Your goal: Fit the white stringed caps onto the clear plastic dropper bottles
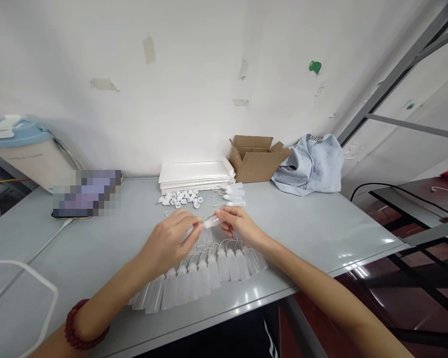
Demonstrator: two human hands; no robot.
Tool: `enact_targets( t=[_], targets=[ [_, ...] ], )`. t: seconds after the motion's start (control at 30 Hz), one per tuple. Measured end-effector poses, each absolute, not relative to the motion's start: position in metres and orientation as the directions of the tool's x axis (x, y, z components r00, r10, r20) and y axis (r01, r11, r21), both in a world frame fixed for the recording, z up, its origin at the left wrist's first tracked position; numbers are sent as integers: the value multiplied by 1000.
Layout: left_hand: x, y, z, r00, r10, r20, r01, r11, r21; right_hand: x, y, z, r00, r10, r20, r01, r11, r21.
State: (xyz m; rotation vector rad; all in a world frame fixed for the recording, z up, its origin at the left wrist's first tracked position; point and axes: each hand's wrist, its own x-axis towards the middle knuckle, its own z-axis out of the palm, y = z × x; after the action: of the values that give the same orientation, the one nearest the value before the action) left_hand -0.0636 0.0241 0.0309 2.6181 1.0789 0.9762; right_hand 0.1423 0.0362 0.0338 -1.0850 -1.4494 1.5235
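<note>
Between my two hands is a small translucent plastic bottle (212, 222) with a white neck and a thin cord. My right hand (236, 223) pinches its body from the right. My left hand (173, 233) has thumb and fingertips closed on the neck end, where the cord comes out. Below them, a row of similar translucent bottles (192, 283) with looped white cords lies along the near part of the table. Beyond my hands sit a heap of small white caps (181, 199) and several more bottles (234, 194) with cords.
White flat packets (196, 174) are stacked by the wall, with an open cardboard box (257, 164) and a light blue cloth bag (309, 166) to their right. A phone (89, 194) on a cable and a blue-lidded container (33, 154) stand left on the grey table (321, 223).
</note>
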Motion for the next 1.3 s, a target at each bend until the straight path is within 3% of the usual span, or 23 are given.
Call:
enact_targets(
  t=[0.07,0.17,0.33,0.43,0.63,0.83,1.1,1.2,1.3],
  targets=[
    [-73,35,29,475,725,499,643,-673,365,149,44,33,-208,975,83,144,114,-983],
    [-88,51,25,426,775,467,711,-606,357,164,57,36,-73,971,229,324,240,-915],
    [-96,65,15,426,786,448,735,-590,336,195,75,38,-95,942,323,668,300,-681],
    [-96,68,10,445,794,414,738,-587,333,209,83,34,-132,940,314,760,299,-578],
    [-99,75,3,466,798,382,752,-585,305,216,89,28,-250,931,266,744,361,-563],
    [-99,75,2,461,823,332,760,-560,331,215,88,26,-296,890,348,784,434,-443],
    [-97,75,7,417,869,267,762,-495,418,187,69,30,-311,828,466,729,522,-442],
    [-96,76,9,410,880,241,769,-475,428,166,50,33,-465,830,308,605,552,-574],
    [-95,76,10,401,893,205,776,-450,441,151,36,34,-637,743,205,538,619,-572]
  ],
)
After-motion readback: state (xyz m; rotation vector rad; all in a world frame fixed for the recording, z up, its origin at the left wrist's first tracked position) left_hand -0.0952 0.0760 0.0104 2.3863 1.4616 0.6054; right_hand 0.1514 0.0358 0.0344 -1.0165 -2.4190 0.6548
